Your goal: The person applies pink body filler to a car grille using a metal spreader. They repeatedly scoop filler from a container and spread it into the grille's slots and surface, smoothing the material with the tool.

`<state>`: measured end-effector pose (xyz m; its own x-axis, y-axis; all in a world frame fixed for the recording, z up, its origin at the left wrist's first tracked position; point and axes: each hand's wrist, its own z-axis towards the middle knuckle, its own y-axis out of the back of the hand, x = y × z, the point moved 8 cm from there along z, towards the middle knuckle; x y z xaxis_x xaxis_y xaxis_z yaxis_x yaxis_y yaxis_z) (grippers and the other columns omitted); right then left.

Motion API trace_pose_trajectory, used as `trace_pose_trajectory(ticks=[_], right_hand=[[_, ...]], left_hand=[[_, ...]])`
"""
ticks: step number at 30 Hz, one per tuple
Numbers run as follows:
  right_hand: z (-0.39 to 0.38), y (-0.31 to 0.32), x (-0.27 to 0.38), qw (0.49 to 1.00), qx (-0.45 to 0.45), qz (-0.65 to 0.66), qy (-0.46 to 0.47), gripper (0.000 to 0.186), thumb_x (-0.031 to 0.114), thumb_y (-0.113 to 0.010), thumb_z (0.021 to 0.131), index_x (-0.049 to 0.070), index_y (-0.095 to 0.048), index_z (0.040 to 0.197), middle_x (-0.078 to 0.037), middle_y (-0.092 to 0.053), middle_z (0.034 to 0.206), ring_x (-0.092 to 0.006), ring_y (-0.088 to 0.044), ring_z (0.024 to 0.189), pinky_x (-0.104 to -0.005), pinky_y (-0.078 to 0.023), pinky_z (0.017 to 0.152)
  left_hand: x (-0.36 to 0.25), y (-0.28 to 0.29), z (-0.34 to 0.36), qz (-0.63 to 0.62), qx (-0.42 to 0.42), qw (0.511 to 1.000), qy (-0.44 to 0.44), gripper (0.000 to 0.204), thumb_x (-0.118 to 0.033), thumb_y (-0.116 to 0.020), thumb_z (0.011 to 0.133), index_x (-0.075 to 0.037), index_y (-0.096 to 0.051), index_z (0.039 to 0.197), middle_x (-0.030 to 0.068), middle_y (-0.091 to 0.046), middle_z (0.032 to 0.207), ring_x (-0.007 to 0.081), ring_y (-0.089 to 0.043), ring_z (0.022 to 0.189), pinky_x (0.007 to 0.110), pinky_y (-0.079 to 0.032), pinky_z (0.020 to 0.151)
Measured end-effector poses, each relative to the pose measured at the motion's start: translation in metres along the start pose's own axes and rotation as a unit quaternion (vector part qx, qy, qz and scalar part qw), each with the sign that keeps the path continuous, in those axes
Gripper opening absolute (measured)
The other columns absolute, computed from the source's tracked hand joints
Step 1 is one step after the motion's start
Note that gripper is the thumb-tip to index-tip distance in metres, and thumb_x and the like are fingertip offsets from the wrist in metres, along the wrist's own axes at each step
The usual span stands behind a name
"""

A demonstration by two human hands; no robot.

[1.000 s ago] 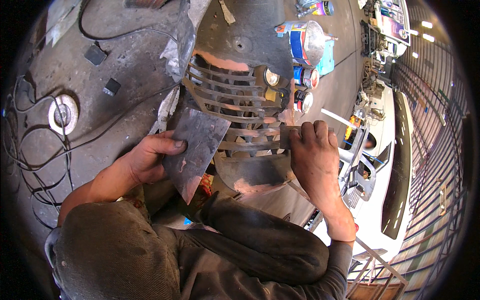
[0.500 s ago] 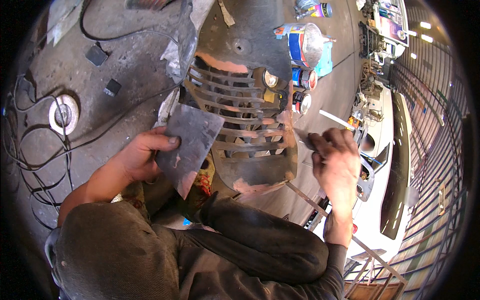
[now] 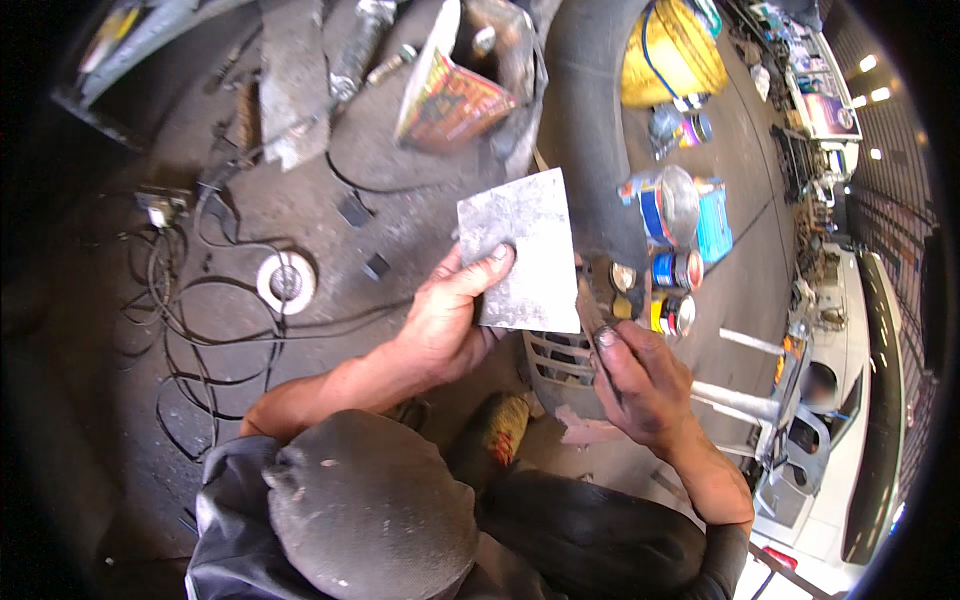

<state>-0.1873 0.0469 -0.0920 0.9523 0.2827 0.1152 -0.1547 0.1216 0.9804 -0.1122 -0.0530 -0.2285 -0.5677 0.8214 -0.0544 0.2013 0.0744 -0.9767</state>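
My left hand (image 3: 445, 320) grips a pale, smudged rectangular plate (image 3: 530, 275), thumb on its face. My right hand (image 3: 645, 385) is closed round a thin flat scraper (image 3: 592, 310), its tip beside the plate’s lower right edge. Behind and below both hands is a dark slatted grille panel (image 3: 560, 360), partly hidden by the plate. A long dark curved part (image 3: 585, 110) extends above it, toward the top of the view.
To the right stand a yellow bucket (image 3: 665, 60), a metal can (image 3: 680, 205), a blue container (image 3: 714, 225), small tins (image 3: 678, 270) and a white vehicle (image 3: 820, 510). A white disc (image 3: 287, 284), tangled cables and an open torn container (image 3: 455, 100) lie left and above.
My view has swung, shifting the scene rightward. The plate has risen and tilted, its face now looking pale. My right hand has moved from beside the grille toward the plate.
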Motion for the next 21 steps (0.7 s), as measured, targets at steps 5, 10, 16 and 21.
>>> trace_pose_trajectory(ticks=[5, 10, 16, 21], right_hand=[[0.006, -0.002, -0.012, 0.992, -0.014, -0.119, 0.046, 0.049, 0.003, -0.069, 0.070, 0.015, -0.063, 0.117, -0.015, -0.057, 0.107, -0.0334, -0.059, 0.093, -0.0389, -0.052, 0.071], [0.039, 0.024, -0.002, 0.988, -0.025, -0.145, 0.052, 0.062, 0.005, -0.069, 0.060, 0.018, -0.062, 0.120, -0.010, -0.057, 0.117, -0.0317, -0.056, 0.104, -0.0405, -0.046, 0.080], [0.080, 0.000, 0.035, 0.986, 0.022, -0.072, 0.146, 0.057, 0.015, -0.067, 0.062, 0.012, -0.062, 0.118, -0.007, -0.057, 0.125, -0.0286, -0.052, 0.114, -0.0415, -0.040, 0.087], [0.075, -0.004, 0.047, 0.982, 0.020, -0.063, 0.175, 0.054, 0.016, -0.067, 0.062, 0.011, -0.063, 0.115, -0.007, -0.058, 0.123, -0.0264, -0.054, 0.110, -0.0410, -0.040, 0.088]], left_hand=[[-0.020, -0.004, -0.010, -0.019, -0.033, 0.998, -0.047, 0.032, -0.015, -0.058, 0.093, -0.006, -0.051, 0.123, 0.0100, -0.063, 0.112, 0.0252, -0.064, 0.103, 0.044, -0.052, 0.091], [-0.052, -0.008, -0.026, 0.184, -0.041, 0.969, -0.163, 0.030, -0.017, -0.055, 0.096, -0.004, -0.052, 0.123, 0.0077, -0.064, 0.110, 0.0203, -0.062, 0.102, 0.037, -0.050, 0.091], [-0.074, -0.046, -0.048, 0.404, 0.012, 0.863, -0.304, 0.034, -0.016, -0.045, 0.102, 0.001, -0.048, 0.130, 0.0066, -0.062, 0.115, 0.0111, -0.055, 0.103, 0.028, -0.044, 0.092], [-0.084, -0.048, -0.060, 0.415, -0.013, 0.850, -0.324, 0.034, -0.016, -0.047, 0.101, 0.002, -0.049, 0.130, 0.0068, -0.063, 0.113, 0.0113, -0.055, 0.100, 0.027, -0.045, 0.090]])
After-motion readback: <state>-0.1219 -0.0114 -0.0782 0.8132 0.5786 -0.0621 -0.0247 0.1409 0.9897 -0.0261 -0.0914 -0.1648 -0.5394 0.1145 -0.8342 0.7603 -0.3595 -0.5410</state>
